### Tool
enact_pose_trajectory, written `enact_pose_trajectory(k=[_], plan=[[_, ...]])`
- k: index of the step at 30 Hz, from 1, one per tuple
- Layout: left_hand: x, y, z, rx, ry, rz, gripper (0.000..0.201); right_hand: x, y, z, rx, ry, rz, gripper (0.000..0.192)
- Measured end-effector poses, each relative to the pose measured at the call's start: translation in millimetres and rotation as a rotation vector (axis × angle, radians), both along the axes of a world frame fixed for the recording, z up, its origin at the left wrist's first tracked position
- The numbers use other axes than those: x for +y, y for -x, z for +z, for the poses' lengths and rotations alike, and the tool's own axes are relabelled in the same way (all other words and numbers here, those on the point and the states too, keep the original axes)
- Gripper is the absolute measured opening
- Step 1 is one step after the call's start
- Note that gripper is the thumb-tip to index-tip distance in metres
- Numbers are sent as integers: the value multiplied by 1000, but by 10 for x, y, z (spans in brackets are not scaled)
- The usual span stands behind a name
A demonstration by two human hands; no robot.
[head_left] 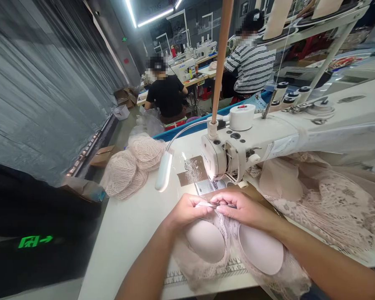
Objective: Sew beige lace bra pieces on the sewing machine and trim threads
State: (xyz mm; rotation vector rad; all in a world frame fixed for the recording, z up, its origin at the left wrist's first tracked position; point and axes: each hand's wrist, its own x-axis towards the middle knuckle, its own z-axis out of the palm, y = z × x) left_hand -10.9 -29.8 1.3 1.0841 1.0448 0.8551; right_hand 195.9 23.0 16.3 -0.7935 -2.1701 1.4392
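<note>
A pale pink lace bra with two smooth moulded cups lies in front of me at the table's near edge. My left hand is closed, pinching the bra's upper middle edge between thumb and fingers. My right hand is closed around a slim metal tool, its tip by the left fingertips; whether it is snips or tweezers I cannot make out. Both hands are just in front of the needle area of a white sewing machine. The fingers partly hide the pinched fabric.
Stacked lace cups lie at the table's left. A lit gooseneck lamp hangs beside the machine head. More pink lace fabric is heaped at right. A measuring scale runs along the near edge. Two people sit at machines beyond.
</note>
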Motion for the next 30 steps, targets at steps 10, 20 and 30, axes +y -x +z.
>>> enact_pose_trajectory(k=[10, 20, 30], plan=[[5, -23, -29, 7, -18, -18, 29, -75, 84, -61, 56, -43, -99, 23], [-5, -54, 2, 17, -14, -24, 31, -50, 92, -173, 164, 266, -120, 38], [0, -36, 0, 9, -6, -52, 33, -5, 35, -132, 57, 104, -61, 33]])
